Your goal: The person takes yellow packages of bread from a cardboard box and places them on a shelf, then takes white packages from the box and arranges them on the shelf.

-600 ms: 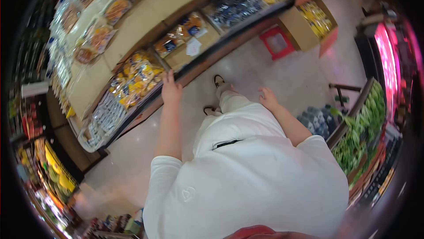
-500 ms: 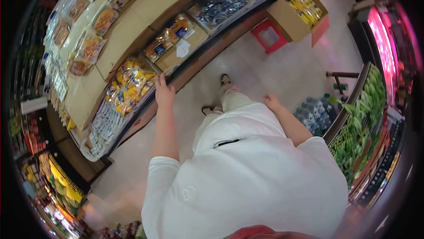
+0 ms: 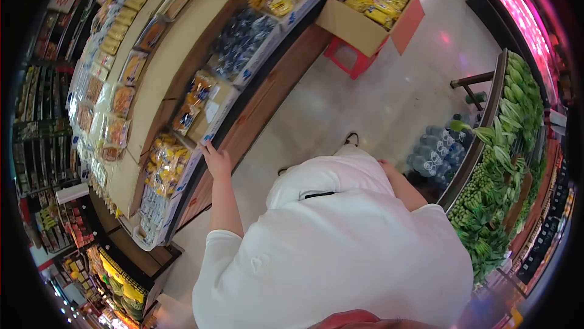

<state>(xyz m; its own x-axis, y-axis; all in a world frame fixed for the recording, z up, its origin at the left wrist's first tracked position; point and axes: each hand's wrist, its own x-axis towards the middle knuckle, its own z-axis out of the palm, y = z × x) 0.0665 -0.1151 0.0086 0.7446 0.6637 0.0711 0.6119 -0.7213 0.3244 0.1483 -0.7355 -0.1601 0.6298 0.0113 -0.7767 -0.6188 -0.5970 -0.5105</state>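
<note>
My left hand reaches to the front edge of the display shelf, its fingers stretched out and touching the rim. Nothing shows in its grasp. Beside it lie yellow-and-clear snack packets in one compartment. The neighbouring compartment holds a few brown packaged breads and a white paper slip. My right hand hangs at my right side, near the white trousers. Its fingers are mostly hidden behind my clothes and body.
An open cardboard box of yellow packets rests on a red stool ahead. Dark blue packets fill a compartment farther along. To the right, bottled water packs stand on the floor beside a stand of green vegetables.
My view has turned and moved forward along the shelf. My left hand now touches the rim beside the bread compartment. My right hand has dropped closer to my body and is more hidden.
</note>
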